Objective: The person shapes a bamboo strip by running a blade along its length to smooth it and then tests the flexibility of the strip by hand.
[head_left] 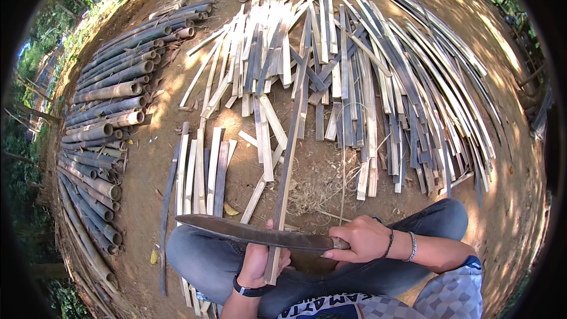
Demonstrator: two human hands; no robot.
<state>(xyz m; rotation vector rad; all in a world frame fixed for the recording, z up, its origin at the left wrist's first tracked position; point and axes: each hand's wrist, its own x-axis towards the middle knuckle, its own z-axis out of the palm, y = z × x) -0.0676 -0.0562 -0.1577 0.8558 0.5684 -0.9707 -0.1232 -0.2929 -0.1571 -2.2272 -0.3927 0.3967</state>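
Both hands are closed in a firm grip: the right hand [361, 240], at lower centre-right of the frame, wraps the handle of a long dark machete [254, 233], and the left hand [258, 261], at lower centre, clasps the near end of a long bamboo strip [286, 165]. That strip runs from the left hand up and slightly right toward the middle of the frame, its far part lying over the bare dirt ground [159, 142]. The machete lies almost level across it, blade pointing to the left of the frame, crossing the strip just above the left hand and over the person's bent knees in grey trousers [201, 257]. Judging by this pose, the work in hand looks like splitting or shaving the strip, with the blade set on or close to it; whether the edge has bitten in cannot be told. The next cut would call for a steady blade angle and left fingers kept clear of the edge. A small row of split slats [204, 174] lies at left centre, a broad fan of split slats [366, 77] fills the upper and right parts, and a stack of round bamboo poles [109, 112] lines the left edge. Open dirt lies just ahead of the knees, around the strip.
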